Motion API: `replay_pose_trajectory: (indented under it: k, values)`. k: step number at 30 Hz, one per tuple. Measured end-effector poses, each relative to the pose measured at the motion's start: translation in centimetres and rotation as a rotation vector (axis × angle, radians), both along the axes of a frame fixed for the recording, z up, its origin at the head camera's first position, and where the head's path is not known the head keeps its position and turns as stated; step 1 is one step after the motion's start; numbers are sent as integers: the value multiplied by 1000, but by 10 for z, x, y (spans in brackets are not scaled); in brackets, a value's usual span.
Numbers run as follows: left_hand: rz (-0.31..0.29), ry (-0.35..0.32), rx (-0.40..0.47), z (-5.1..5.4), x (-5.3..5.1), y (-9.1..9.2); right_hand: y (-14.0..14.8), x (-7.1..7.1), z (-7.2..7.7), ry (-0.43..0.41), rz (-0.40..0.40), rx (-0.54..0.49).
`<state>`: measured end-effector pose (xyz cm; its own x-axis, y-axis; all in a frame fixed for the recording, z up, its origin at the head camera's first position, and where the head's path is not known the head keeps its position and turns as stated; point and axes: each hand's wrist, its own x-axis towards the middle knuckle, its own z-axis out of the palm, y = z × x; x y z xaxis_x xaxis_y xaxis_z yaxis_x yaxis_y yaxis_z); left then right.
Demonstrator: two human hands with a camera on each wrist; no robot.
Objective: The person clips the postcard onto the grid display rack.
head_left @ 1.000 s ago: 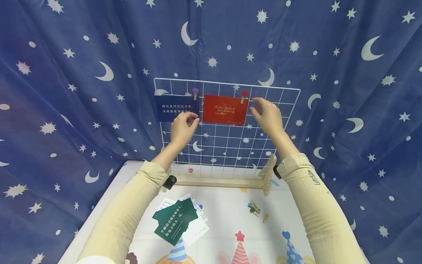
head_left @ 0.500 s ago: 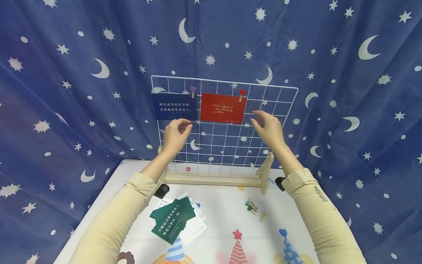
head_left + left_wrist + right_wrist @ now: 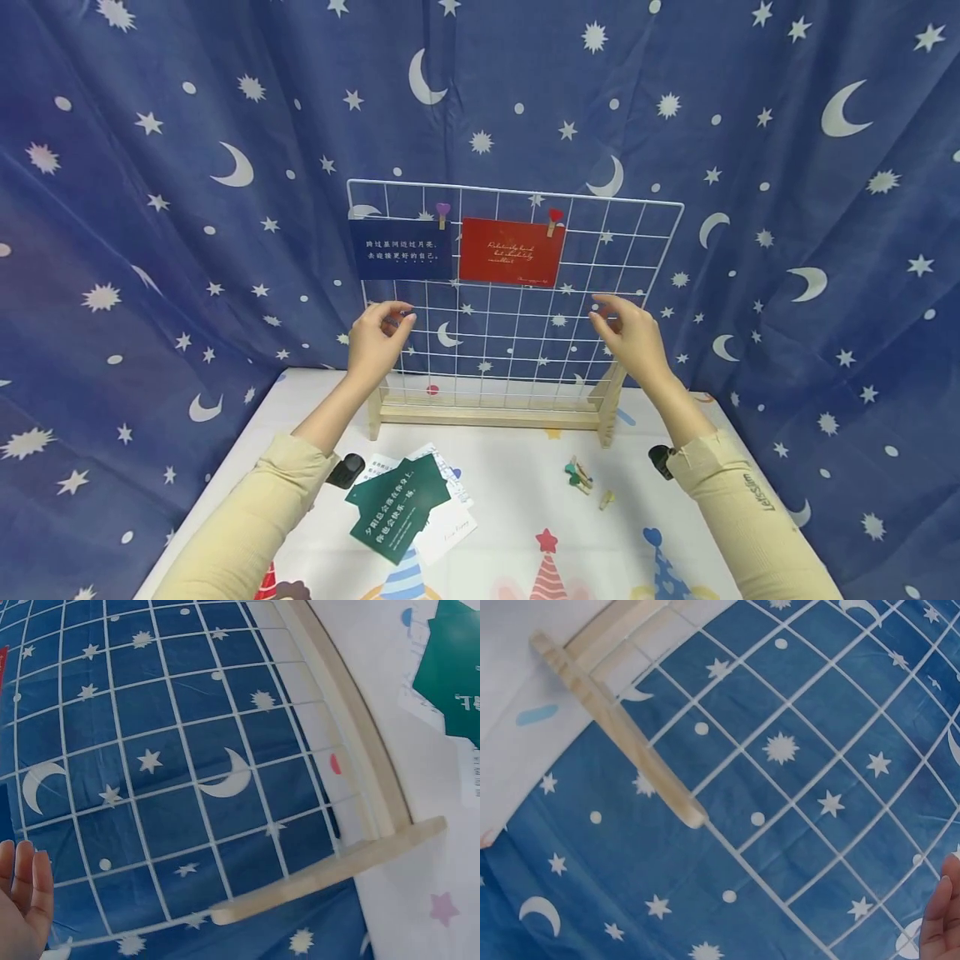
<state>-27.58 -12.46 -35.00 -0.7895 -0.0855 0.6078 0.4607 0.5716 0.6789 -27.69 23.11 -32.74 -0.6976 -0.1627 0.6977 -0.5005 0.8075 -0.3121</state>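
Note:
A white wire grid (image 3: 517, 333) stands upright in a wooden base (image 3: 487, 416). A dark blue card (image 3: 401, 262) hangs at its upper left under a purple heart clip (image 3: 442, 213); beside it hangs a red card (image 3: 510, 268) with a red heart clip (image 3: 553, 221). The left hand (image 3: 375, 340), fingers loosely bent and holding nothing, is below the blue card; its fingertips show in the left wrist view. The right hand (image 3: 633, 337) is near the grid's right side, relaxed and holding nothing, partly seen in the right wrist view.
On the white patterned tablecloth (image 3: 517, 492), a pile of green and white cards (image 3: 401, 504) lies at front left. Several small clips (image 3: 577, 475) lie at front right, with a yellowish one (image 3: 606, 499) apart. A blue star-and-moon curtain (image 3: 300, 125) hangs behind.
Both hands have moved down and outward from the cards, the left one to the left and the right one slightly right. The two cards still hang on the grid.

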Motion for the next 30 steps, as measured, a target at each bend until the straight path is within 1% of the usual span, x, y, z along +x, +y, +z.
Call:
replay_pose_trajectory:
  k: [7, 10, 13, 17, 19, 21, 25, 27, 30]
  values:
    - [-45, -6, 2, -17, 8, -12, 3, 9, -14, -21, 15, 2]
    - [-57, -23, -9, -23, 13, -16, 4, 12, -19, -29, 23, -1]
    - [-54, -55, -16, -30, 17, -22, 5, 15, -26, -31, 20, -12]
    - [-45, -96, 9, -38, 21, -29, 5, 19, -37, -29, 18, -33]
    - [-53, -110, 35, -42, 23, -32, 4, 21, -43, -25, 19, -40]
    - [-65, -115, 54, -45, 26, -34, 2, 24, -49, -23, 21, -40]
    - [-82, -102, 86, -53, 32, -36, -1, 31, -61, -31, 34, -41]
    - [-80, -94, 86, -59, 35, -37, -2, 34, -67, -42, 42, -44]
    - [-80, -99, 76, -69, 40, -38, -3, 38, -76, -72, 48, -86]
